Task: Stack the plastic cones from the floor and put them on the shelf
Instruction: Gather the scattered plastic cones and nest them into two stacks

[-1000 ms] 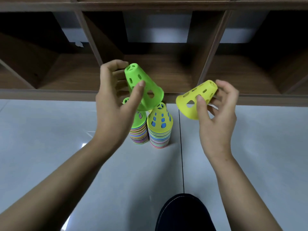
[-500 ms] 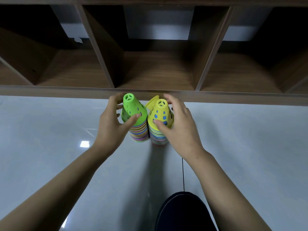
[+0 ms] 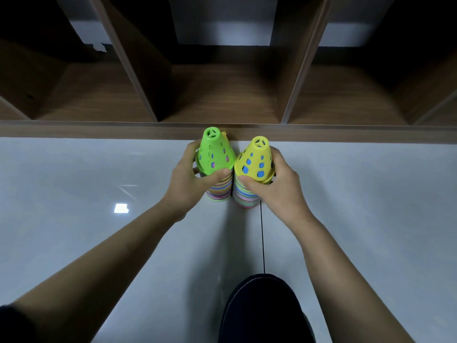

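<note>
Left hand (image 3: 188, 181) is wrapped round the left stack (image 3: 220, 191), thumb across the front just under the rim of the green cone (image 3: 215, 154) capping it, fingers curled behind. The right hand (image 3: 282, 189) mirrors it on the right stack (image 3: 244, 199), thumb tucked under the yellow cone (image 3: 257, 159). Both stacks stand upright on the floor (image 3: 99, 194), touching each other, just in front of the shelf (image 3: 123, 129) lip. Now the danger: both grips sit high, near the top of each pile, and the striped cones below look merely nested. Lift from here and the upper few may slide off, leaving the rest on the floor. A one-handed hoist could also let a pile bow and spill. And watch that lip: it's right behind the tips, so a stack raised too low or tipped forward could clip it and scatter. Lower grips look safer before anything goes up.
</note>
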